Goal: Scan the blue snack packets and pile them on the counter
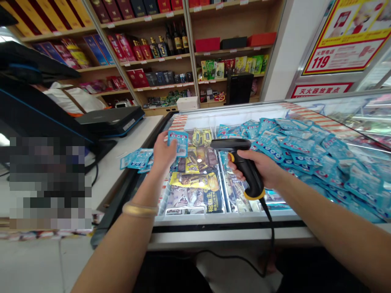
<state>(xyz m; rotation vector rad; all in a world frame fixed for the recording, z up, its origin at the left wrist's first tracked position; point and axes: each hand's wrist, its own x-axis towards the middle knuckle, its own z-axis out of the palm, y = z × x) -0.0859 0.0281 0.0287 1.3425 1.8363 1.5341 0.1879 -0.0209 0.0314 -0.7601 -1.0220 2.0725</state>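
Observation:
My left hand (pixel 165 150) pinches a small blue packet (pixel 182 143) by its left side, holding it up above the glass top of a chest freezer (pixel 195 219). A black and yellow barcode scanner (pixel 249 171) is in my right hand (pixel 259 165), fingers wrapped round its grip. Its head points left, toward the packet, with a gap between them. To the right lies a large heap of similar blue packets (pixel 308 150). A smaller pile of blue packets (pixel 139 158) rests at the left edge of the freezer, beside my left wrist.
Yellow-wrapped ice creams (pixel 192 180) show through the glass. The scanner's cable (pixel 270 228) hangs over the front edge. A counter (pixel 134 136) with a black device (pixel 110 120) and a monitor (pixel 36 110) stands left. Stocked shelves (pixel 149 59) line the back; a person in white (pixel 73 97) is behind the monitor.

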